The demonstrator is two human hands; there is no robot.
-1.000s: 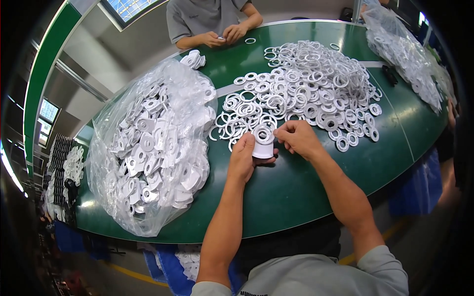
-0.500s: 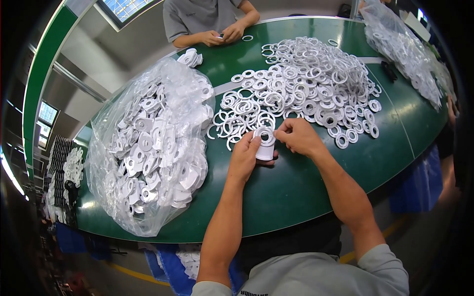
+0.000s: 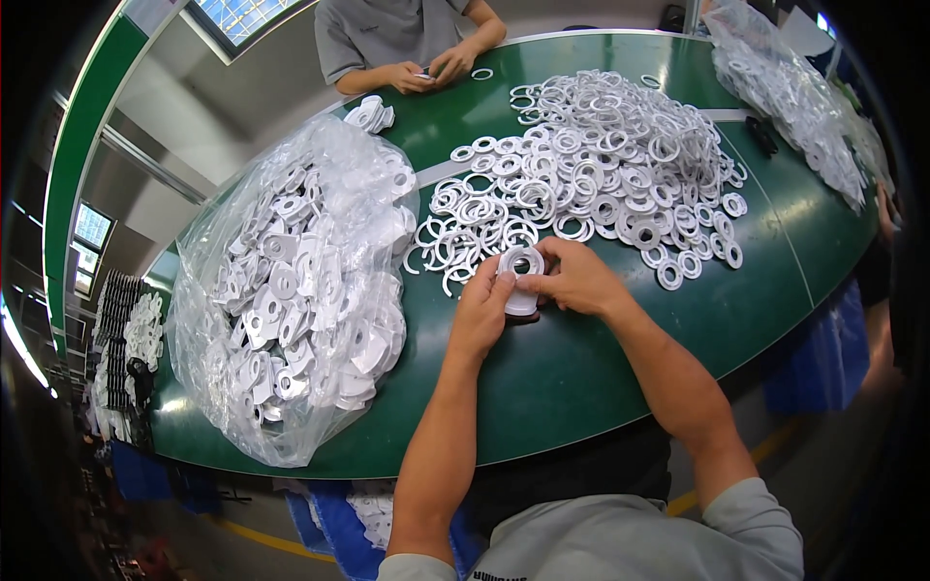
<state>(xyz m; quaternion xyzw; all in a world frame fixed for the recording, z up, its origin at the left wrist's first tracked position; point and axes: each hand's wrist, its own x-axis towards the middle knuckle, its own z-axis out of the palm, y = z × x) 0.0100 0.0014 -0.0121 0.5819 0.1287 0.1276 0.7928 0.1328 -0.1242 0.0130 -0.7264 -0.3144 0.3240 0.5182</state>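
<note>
My left hand [image 3: 482, 305] is closed around a white plastic part with a ring-shaped top [image 3: 521, 298], held just above the table near its front edge. From the other side my right hand [image 3: 572, 276] grips the same part, its thumb and fingers pressed on the rim. The round opening faces up between both hands. Just beyond them lies a heap of white plastic rings [image 3: 591, 174], some closed and some with a gap. To the left, a clear plastic bag [image 3: 320, 397] lies spread out, full of white flat parts with round holes.
The green table [image 3: 542, 397] has a curved front edge. Across it, a person [image 3: 392, 39] in grey handles a small piece. Another clear bag of white parts [image 3: 790, 107] lies at the far right, near a black object [image 3: 761, 136]. Stacked black trays [image 3: 116, 334] stand at left.
My right hand has moved in from beside the white part and now grips its rim. My left hand keeps its hold. The person opposite has shifted their hands slightly.
</note>
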